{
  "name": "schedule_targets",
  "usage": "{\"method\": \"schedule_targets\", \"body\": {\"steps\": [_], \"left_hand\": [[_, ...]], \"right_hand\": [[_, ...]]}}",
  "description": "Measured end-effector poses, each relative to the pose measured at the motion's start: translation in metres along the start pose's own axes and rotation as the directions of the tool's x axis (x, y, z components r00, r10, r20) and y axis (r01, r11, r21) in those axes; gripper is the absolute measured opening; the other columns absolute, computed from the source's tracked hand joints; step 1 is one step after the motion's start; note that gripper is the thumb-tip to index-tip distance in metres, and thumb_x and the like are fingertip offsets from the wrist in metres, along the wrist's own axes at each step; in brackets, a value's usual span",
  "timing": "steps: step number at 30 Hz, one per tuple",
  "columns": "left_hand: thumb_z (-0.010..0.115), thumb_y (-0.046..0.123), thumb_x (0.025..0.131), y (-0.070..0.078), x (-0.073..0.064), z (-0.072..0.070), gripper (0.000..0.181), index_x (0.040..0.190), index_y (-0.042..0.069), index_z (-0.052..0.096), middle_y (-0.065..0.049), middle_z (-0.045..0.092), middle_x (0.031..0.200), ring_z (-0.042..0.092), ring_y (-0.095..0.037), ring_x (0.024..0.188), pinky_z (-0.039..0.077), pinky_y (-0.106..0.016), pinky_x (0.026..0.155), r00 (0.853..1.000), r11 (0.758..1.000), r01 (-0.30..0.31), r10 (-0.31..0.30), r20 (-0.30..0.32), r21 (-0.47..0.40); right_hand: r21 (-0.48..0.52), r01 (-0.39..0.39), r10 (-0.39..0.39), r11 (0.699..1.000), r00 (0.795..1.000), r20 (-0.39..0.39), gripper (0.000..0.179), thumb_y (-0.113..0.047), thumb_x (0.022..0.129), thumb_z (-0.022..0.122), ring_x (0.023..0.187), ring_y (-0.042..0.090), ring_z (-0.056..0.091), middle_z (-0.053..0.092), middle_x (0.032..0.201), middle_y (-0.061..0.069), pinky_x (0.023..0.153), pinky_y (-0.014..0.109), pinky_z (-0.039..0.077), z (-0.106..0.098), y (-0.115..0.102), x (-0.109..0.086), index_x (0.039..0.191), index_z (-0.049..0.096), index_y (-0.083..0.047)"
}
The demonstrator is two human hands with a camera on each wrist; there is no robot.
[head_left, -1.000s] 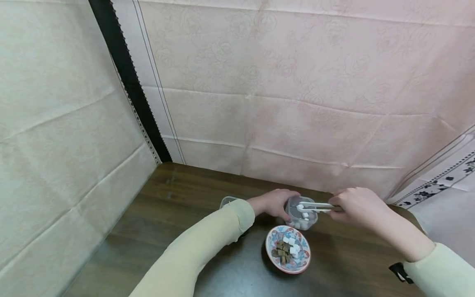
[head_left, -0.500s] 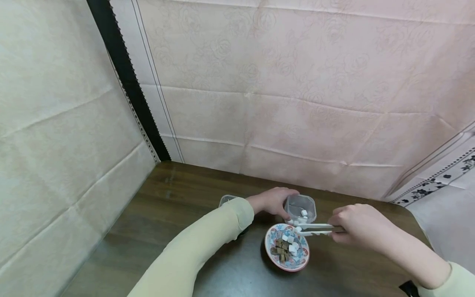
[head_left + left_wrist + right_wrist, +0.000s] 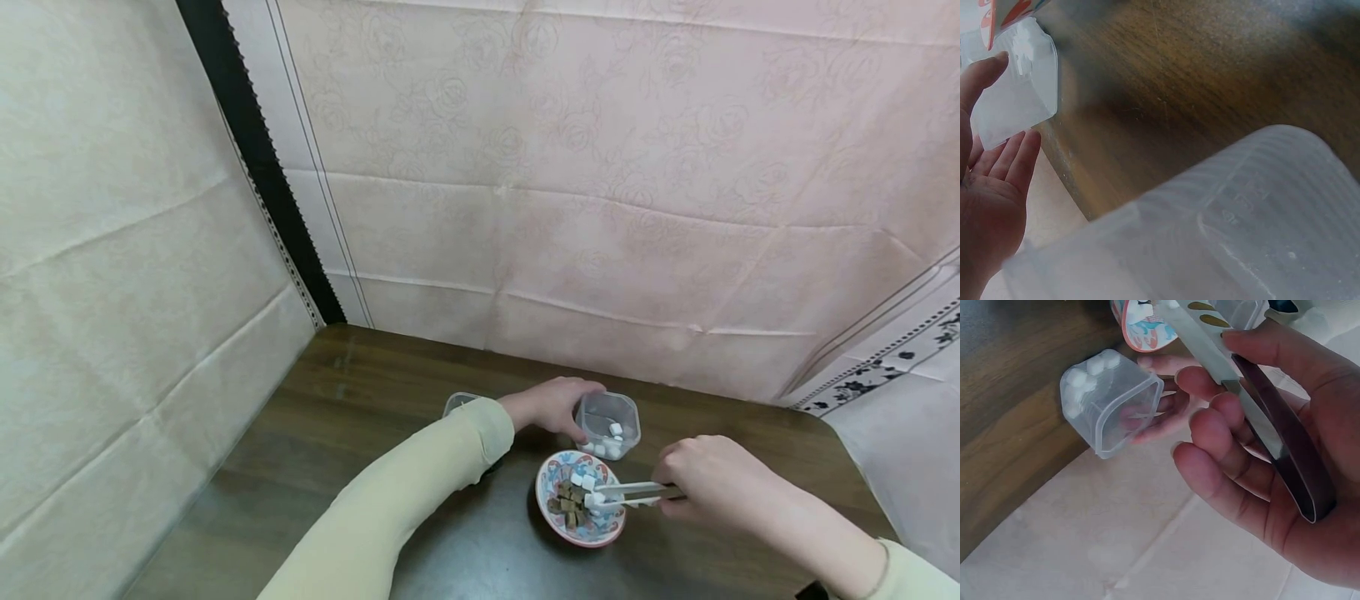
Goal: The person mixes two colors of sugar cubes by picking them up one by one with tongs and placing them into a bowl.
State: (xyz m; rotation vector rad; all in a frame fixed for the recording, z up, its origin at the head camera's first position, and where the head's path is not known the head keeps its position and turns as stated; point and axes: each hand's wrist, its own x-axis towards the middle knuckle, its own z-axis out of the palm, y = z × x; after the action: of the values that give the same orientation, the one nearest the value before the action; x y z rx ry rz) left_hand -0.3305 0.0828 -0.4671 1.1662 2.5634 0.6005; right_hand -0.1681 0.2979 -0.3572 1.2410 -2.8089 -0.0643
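Observation:
My left hand [image 3: 553, 407] steadies a clear plastic container [image 3: 609, 408], its thumb and fingers spread around the near side. Small white pieces [image 3: 1079, 387] lie inside the container. In my right hand [image 3: 712, 479] is a pair of tongs [image 3: 637, 492], with dark handles [image 3: 1285, 437] and pale slotted arms. The tongs' tips reach over a patterned bowl [image 3: 551, 521], right at a white cube [image 3: 594, 500]. Brown cubes [image 3: 566, 504] and other white cubes sit in the bowl, the brown ones to the left.
A second clear container [image 3: 459, 402] stands left of my left hand, partly hidden by the sleeve; it looms large in the left wrist view. The wooden table [image 3: 360, 433] ends at a pale cloth wall [image 3: 570, 250] behind. Another cloth hangs at left.
My right hand has brought the tongs from inside the clear container down toward me and over the bowl, with a white piece at the tips. My left hand stays in place at the container.

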Motion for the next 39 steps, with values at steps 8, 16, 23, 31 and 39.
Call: {"method": "schedule_targets", "body": {"steps": [8,16,23,31,39], "left_hand": [[0.091,0.031,0.087,0.0,0.0,-0.001,0.085,0.159,0.014,0.05,-0.003,0.06,0.152,0.054,-0.016,0.14,0.04,-0.025,0.118,1.0,1.0,-0.025,0.026,-0.008,0.015],[0.09,0.032,0.088,-0.002,0.001,0.001,0.085,0.16,0.015,0.048,-0.002,0.059,0.153,0.054,-0.015,0.139,0.04,-0.026,0.119,1.0,1.0,-0.021,0.021,0.002,0.008],[0.091,0.031,0.088,-0.001,0.001,0.0,0.086,0.16,0.014,0.048,-0.004,0.057,0.155,0.053,-0.017,0.141,0.04,-0.025,0.118,1.0,1.0,-0.012,0.012,0.001,-0.003],[0.091,0.029,0.087,-0.002,0.001,0.001,0.086,0.16,0.012,0.048,-0.005,0.057,0.155,0.053,-0.017,0.141,0.039,-0.024,0.118,1.0,1.0,-0.022,0.022,0.006,-0.001],[0.091,0.029,0.087,-0.002,0.002,-0.001,0.086,0.159,0.012,0.049,-0.004,0.059,0.153,0.054,-0.015,0.139,0.041,-0.021,0.115,0.999,0.999,-0.032,0.032,-0.002,0.0]], "right_hand": [[0.041,-0.047,0.046,0.998,0.998,0.033,0.044,-0.027,0.075,0.088,0.06,-0.001,0.028,0.037,0.068,-0.024,0.051,0.025,0.028,-0.009,0.006,0.001,0.062,0.046,-0.031],[0.007,-0.125,0.125,0.992,0.992,0.007,0.039,-0.026,0.08,0.086,0.06,0.0,0.031,0.04,0.068,-0.021,0.051,0.027,0.028,-0.028,0.028,0.007,0.066,0.05,-0.033],[-0.001,-0.208,0.208,0.978,0.976,0.061,0.035,-0.026,0.084,0.084,0.056,0.005,0.031,0.035,0.061,-0.016,0.052,0.028,0.027,-0.031,0.054,0.03,0.066,0.055,-0.029],[-0.011,-0.217,0.216,0.976,0.966,0.145,0.03,-0.028,0.081,0.084,0.056,0.009,0.039,0.047,0.059,-0.015,0.05,0.032,0.036,-0.013,0.067,0.057,0.062,0.06,-0.027],[0.013,-0.234,0.224,0.972,0.943,0.248,0.031,-0.025,0.079,0.085,0.057,0.009,0.039,0.048,0.058,-0.013,0.05,0.028,0.031,-0.001,0.068,0.078,0.058,0.061,-0.025]]}}
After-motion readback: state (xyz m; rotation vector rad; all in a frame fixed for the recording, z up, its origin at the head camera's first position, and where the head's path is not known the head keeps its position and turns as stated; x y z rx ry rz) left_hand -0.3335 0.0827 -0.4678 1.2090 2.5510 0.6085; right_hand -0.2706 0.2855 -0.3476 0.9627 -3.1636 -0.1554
